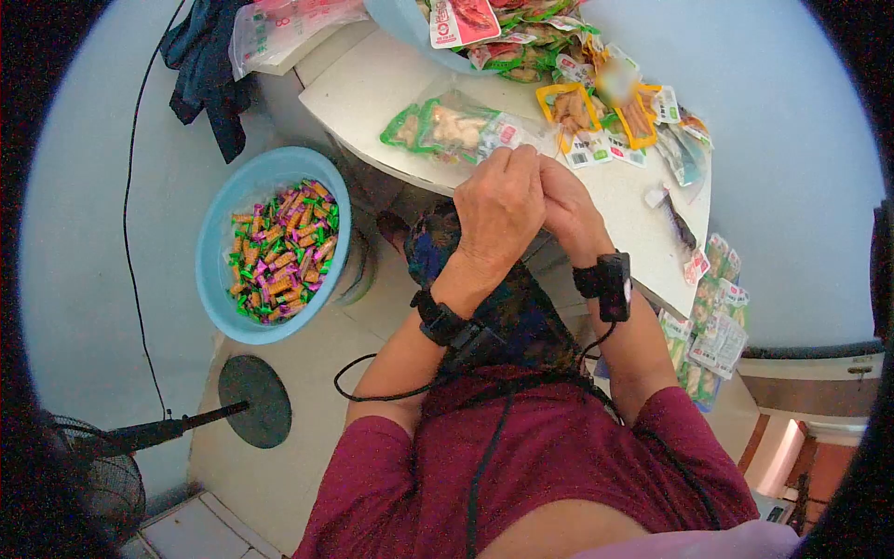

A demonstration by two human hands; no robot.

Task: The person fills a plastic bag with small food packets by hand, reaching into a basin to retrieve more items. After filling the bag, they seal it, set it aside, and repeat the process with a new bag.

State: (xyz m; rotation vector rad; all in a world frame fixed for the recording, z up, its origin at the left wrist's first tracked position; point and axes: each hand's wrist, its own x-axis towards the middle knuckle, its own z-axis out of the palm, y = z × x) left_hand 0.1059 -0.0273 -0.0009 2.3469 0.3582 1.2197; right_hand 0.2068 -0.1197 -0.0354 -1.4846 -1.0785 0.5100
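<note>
Both of my hands meet at the near edge of the white table (pixel 372 102). My left hand (pixel 503 207) is closed, its fingertips pinched at the end of a clear and green plastic packet (pixel 456 129) with pale food inside. Against it, my right hand (pixel 563 200) is closed too, and its fingers are mostly hidden, so what it grips cannot be made out. The packet lies on the table just beyond my fingers. Yellow-edged snack packets (pixel 570 110) lie to the right of it, near my fingertips.
A blue basin (pixel 212 270) of small wrapped snacks stands at the left. Another blue basin (pixel 396 20) and piled packets (pixel 531 56) are at the table's back. A dark tool-like object (pixel 678 224) lies at the right. A fan (pixel 102 470) stands at lower left; cables hang from my wrists.
</note>
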